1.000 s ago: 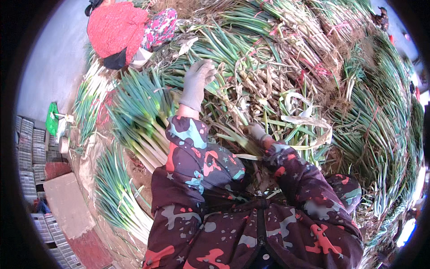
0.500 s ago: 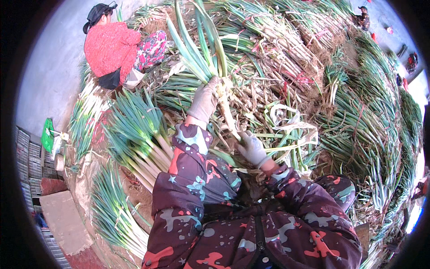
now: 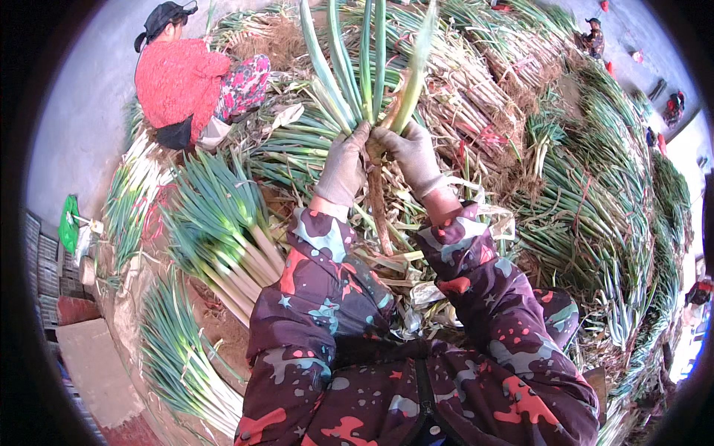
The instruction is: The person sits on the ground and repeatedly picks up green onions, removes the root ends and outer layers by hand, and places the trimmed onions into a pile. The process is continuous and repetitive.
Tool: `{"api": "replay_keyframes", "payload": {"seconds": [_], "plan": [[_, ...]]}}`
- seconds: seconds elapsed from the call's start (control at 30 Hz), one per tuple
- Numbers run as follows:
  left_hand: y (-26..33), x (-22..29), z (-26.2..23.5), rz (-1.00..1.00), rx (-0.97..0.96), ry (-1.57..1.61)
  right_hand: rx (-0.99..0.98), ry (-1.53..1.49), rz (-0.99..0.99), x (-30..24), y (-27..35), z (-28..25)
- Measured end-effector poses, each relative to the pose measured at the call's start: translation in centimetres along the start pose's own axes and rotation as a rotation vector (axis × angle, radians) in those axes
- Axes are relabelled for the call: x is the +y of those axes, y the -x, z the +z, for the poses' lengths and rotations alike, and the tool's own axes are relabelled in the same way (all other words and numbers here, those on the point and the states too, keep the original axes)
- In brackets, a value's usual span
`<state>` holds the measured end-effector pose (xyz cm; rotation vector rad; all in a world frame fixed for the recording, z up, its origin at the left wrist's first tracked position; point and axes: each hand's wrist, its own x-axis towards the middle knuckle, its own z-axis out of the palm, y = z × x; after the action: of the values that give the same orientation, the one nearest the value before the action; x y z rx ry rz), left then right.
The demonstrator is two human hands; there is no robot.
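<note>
A long green onion is held upright in front of me, its green leaves fanning out at the top and its brownish stem hanging down. My gloved left hand is closed round it where the leaves part. Right beside it, my gloved right hand pinches an outer yellow-green leaf that leans away to the right. Both hands nearly touch at the fingertips. Beneath them lies a litter of dry peeled leaves and husks.
Cleaned green onions lie in a pile at my left, with another bunch nearer. Tied bundles are heaped ahead, more at right. A person in a red jacket crouches far left. A board lies at lower left.
My right hand has risen from the lower end of the stem to the leaf base beside my left hand. It now pulls an outer leaf outward to the right.
</note>
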<state>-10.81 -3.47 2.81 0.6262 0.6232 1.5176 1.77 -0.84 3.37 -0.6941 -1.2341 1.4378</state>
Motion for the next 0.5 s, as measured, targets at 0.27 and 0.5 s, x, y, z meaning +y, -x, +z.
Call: {"api": "replay_keyframes", "payload": {"seconds": [0.27,0.5], "plan": [[-1.9,1.1,-2.0,0.069,0.056,0.122,-0.11,-0.135,0.015,-0.1,5.3,-1.3],[-3.9,2.5,-8.3,0.187,0.178,0.215,-0.101,-0.438,0.137,-4.1,11.3,-5.2]]}}
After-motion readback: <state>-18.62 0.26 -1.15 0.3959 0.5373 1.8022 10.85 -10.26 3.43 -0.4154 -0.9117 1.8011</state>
